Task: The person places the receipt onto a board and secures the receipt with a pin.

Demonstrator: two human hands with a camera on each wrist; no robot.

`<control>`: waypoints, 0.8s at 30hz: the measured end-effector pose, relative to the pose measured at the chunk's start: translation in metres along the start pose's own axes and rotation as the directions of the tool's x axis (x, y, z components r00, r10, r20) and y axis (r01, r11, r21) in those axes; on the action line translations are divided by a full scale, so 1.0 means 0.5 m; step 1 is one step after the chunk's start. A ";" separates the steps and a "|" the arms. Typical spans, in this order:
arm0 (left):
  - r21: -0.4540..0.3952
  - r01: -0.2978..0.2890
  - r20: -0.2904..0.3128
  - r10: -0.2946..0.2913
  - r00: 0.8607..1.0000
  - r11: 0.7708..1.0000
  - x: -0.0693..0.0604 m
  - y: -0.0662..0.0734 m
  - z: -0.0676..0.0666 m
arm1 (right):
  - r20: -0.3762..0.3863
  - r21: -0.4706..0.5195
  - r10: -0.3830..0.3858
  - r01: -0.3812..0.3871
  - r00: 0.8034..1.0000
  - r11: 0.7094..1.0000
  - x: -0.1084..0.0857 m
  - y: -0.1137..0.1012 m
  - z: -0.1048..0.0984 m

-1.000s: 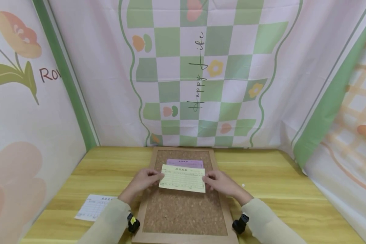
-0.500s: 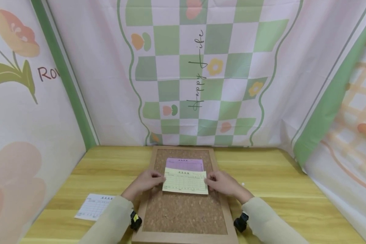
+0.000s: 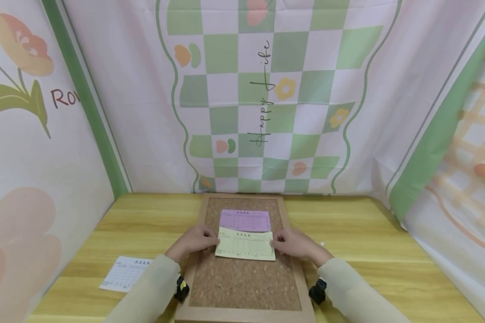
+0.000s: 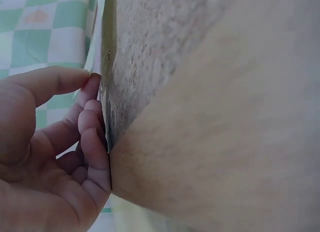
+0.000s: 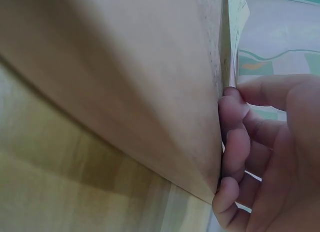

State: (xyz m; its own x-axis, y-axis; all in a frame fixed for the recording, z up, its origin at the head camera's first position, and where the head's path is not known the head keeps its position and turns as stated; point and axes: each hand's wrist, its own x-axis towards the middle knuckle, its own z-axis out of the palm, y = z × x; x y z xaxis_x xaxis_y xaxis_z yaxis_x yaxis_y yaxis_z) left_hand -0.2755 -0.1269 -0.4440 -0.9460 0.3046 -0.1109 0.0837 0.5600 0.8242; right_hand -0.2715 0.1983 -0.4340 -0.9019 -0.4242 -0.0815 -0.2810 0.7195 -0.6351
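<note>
A pale yellow printed slip [image 3: 245, 244] lies low over the cork board [image 3: 244, 282], its left edge pinched by the left hand [image 3: 194, 241] and its right edge by the right hand [image 3: 294, 243]. Just beyond it a purple slip [image 3: 244, 220] rests flat on the cork. In the left wrist view the left hand [image 4: 55, 142] has thumb and forefinger together at the paper's edge, other fingers curled beside the board. The right wrist view shows the right hand [image 5: 270, 147] pinching the slip [image 5: 237, 26], its lower fingers against the frame.
A white printed slip [image 3: 125, 273] lies on the wooden table [image 3: 355, 233] left of the board, partly covered by the left sleeve [image 3: 147, 287]. A small white dot [image 3: 322, 244] is on the table right of the board. Patterned curtains [image 3: 262, 98] stand behind and at both sides.
Both hands have moved the yellow slip toward the near side of the board and slightly right. More of the purple slip now shows.
</note>
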 end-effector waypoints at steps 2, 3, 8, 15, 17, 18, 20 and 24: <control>0.007 0.005 0.011 -0.005 1.000 1.000 0.001 -0.001 0.000 | 0.006 0.003 0.006 -0.006 1.000 1.000 0.000 -0.001 0.001; 0.007 0.006 0.015 -0.006 1.000 1.000 0.002 -0.001 0.000 | 0.008 0.004 0.006 -0.006 1.000 1.000 -0.001 -0.001 0.001; 0.027 0.006 0.020 -0.006 1.000 1.000 0.004 -0.002 0.001 | 0.015 -0.005 0.005 -0.005 1.000 1.000 0.000 0.001 0.001; 0.048 0.013 0.007 -0.013 1.000 0.999 0.000 0.005 0.001 | 0.037 -0.041 -0.007 0.009 0.999 0.999 0.009 0.005 -0.002; 0.056 0.020 0.001 -0.020 1.000 0.998 0.001 0.005 0.001 | 0.044 -0.057 -0.006 0.009 0.999 0.998 0.012 0.006 -0.002; 0.057 0.025 -0.002 -0.025 1.000 0.998 0.001 0.004 0.001 | 0.047 -0.066 -0.004 0.007 0.999 0.998 0.014 0.006 -0.003; 0.059 0.032 -0.008 -0.032 0.999 0.998 0.002 0.003 0.002 | 0.051 -0.079 -0.004 0.008 0.999 0.997 0.015 0.005 -0.003; 0.059 0.033 -0.014 -0.032 0.999 0.998 0.004 0.000 0.004 | 0.052 -0.095 0.001 0.004 0.999 0.995 0.015 0.001 -0.002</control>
State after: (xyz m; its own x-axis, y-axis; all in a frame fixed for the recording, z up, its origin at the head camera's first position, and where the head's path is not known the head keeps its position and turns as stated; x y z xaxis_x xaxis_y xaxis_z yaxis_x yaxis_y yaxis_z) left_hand -0.2768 -0.1249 -0.4450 -0.9525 0.2757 -0.1291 0.0710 0.6138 0.7863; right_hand -0.2788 0.1962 -0.4342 -0.8837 -0.4520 -0.1220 -0.3149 0.7666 -0.5596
